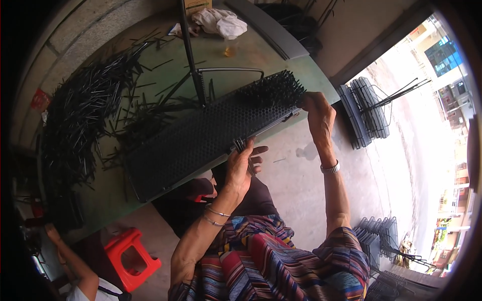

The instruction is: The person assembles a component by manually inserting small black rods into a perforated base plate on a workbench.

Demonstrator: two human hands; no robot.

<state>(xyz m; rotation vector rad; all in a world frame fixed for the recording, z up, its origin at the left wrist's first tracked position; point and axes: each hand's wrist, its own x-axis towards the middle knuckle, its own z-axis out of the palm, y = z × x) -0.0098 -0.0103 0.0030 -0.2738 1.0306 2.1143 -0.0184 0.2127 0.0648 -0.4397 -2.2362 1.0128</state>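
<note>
A long black perforated board (186, 145) lies slantwise along the table's near edge. At its right end a dense cluster of thin black sticks (273, 90) stands up from the holes. My left hand (242, 163) is at the board's near edge, with a small bunch of dark thin sticks (239, 146) under its thumb and the other fingers partly spread. My right hand (320, 115) is closed in a pinch at the right edge of the cluster; what its fingertips hold is hidden.
A big heap of loose black sticks (85, 110) covers the left of the green table (150, 70). A dark metal stand (193, 65) rises behind the board. White cloth (218, 22) lies farther back. A red stool (131, 258) and another person's arm (75, 261) are lower left; wire racks (369, 108) stand right.
</note>
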